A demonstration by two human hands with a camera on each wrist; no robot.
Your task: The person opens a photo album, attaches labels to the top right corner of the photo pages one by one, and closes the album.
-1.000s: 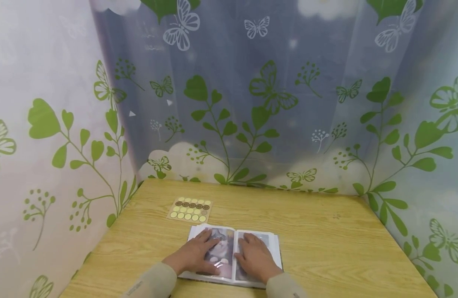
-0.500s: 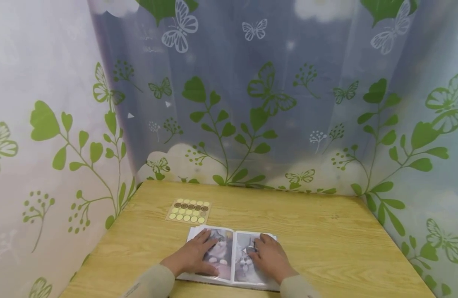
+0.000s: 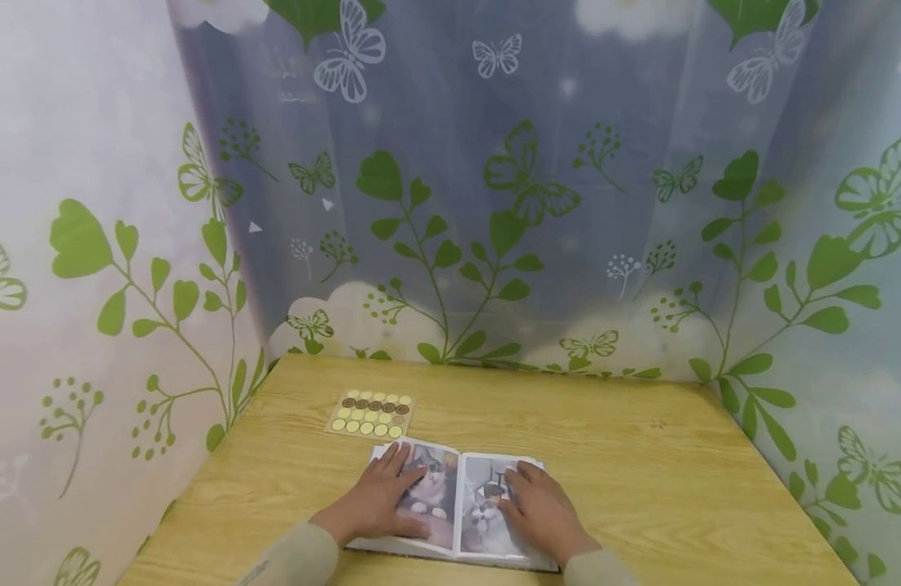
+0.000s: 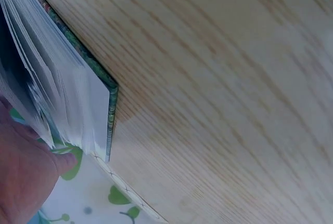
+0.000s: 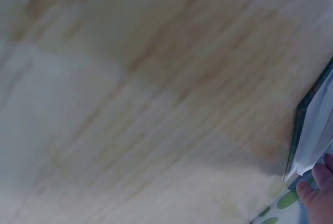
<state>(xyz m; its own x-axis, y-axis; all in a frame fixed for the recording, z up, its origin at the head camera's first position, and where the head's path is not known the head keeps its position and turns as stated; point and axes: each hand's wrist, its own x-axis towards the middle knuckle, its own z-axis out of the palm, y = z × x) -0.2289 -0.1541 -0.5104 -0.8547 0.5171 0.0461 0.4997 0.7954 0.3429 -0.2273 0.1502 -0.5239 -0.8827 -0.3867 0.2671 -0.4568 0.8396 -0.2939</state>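
Note:
A photo album (image 3: 459, 521) lies spread on the table, with a cat picture on each of its two visible pages. My left hand (image 3: 377, 496) rests on the left page, fingers spread and thumb across its lower part. On the right page's outer side lies my right hand (image 3: 541, 505), its fingertips on the cat photo. In the left wrist view, the album's loose page edges (image 4: 62, 89) fan above a dark green patterned cover, beside part of the left hand (image 4: 26, 167). The right wrist view catches the cover corner (image 5: 299, 125) and a few right fingers (image 5: 320, 187).
A flat card (image 3: 369, 413) with rows of yellow and brown discs lies behind the album to the left. The wood-grain table (image 3: 640, 488) is bounded on three sides by curtains (image 3: 450, 203) printed with green leaves and butterflies.
My right hand has slid rightward from near the album's middle to the right page's outer side, uncovering the cat photo there. My left hand has stayed nearly in place on the left page.

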